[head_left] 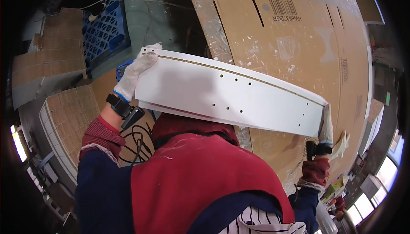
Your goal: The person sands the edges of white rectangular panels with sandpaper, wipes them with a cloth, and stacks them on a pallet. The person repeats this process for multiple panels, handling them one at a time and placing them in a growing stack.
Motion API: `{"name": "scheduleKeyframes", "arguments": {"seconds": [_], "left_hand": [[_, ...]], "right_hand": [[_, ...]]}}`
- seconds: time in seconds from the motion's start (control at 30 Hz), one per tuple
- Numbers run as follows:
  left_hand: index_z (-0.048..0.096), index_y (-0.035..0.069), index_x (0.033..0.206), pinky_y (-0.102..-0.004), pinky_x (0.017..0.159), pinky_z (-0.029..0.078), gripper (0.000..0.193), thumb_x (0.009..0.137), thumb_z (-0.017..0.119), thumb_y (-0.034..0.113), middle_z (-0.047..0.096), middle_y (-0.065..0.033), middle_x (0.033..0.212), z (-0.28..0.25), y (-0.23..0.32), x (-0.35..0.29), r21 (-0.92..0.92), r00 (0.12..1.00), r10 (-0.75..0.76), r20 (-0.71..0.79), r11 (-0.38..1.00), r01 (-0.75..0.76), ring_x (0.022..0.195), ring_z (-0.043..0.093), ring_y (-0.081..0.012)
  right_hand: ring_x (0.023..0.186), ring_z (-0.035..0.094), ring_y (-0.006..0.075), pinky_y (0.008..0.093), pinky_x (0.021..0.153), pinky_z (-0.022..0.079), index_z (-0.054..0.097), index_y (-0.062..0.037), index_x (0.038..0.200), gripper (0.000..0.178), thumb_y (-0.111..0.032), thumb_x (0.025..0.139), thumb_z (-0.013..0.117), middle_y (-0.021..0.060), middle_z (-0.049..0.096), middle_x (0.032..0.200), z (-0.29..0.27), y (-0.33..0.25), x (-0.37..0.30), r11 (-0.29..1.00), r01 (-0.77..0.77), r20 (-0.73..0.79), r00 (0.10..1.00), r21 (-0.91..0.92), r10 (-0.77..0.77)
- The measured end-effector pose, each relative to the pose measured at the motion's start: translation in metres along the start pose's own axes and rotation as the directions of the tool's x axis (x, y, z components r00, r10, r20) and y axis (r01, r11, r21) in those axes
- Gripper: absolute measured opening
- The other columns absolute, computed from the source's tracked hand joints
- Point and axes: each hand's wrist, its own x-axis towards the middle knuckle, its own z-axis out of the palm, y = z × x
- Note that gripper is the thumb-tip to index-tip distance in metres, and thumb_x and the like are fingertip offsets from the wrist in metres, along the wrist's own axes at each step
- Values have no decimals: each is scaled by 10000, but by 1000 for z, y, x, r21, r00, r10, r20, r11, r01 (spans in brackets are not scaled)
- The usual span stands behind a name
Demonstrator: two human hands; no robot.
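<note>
Daylight is even and fairly bright across the middle of the head view, and the white panel (230, 95) reflects it strongly without blowing out — a soft grey shadow lies across its left half. Windows (386, 172) at the lower right and a strip at the far left edge glare to near white, while the corners fall off into black vignette. Fisheye distortion bows the panel's straight edges and the cardboard sheet (299, 33) — focus is sharp centrally, softer toward the rim.

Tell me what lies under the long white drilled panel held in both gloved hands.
Under the long white drilled panel lies paint-spattered flattened brown cardboard. The left hand and right hand grip its ends. Whatever is directly beneath is hidden.
</note>
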Motion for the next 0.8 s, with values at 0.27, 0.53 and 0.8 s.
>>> {"name": "scheduleKeyframes", "arguments": {"seconds": [0.27, 0.53, 0.8], "left_hand": [[250, 60, 1465, -330, 1081, 331, 714, 884, 614, 260, 397, -114, 1413, -7, 23, 17, 329, 985, -169, 34, 933, 149, 1287, 410, -209], [244, 60, 1468, -299, 1036, 363, 740, 872, 645, 240, 453, -80, 1348, -15, 19, 12, 181, 962, -250, 106, 956, 229, 1204, 467, -163], [420, 69, 1348, -308, 985, 430, 539, 886, 634, 244, 549, -68, 1231, -15, 5, -10, 28, 974, -223, -31, 974, 224, 1129, 541, -164]], "right_hand": [[1121, 537, 182, 303, 956, 437, 449, -24, 1342, 607, -496, 959, 452, 96, 551, 1258, -7, 47, -75, 982, -169, -91, 980, 84, 176], [1208, 483, 211, 319, 1011, 399, 391, -44, 1388, 608, -477, 965, 447, 108, 476, 1353, 18, 36, -81, 948, -54, -69, 994, 313, 79], [1187, 494, 199, 319, 1012, 398, 417, -29, 1366, 628, -513, 966, 414, 93, 504, 1323, 7, 52, -70, 941, 18, -64, 998, 338, 4]]}}
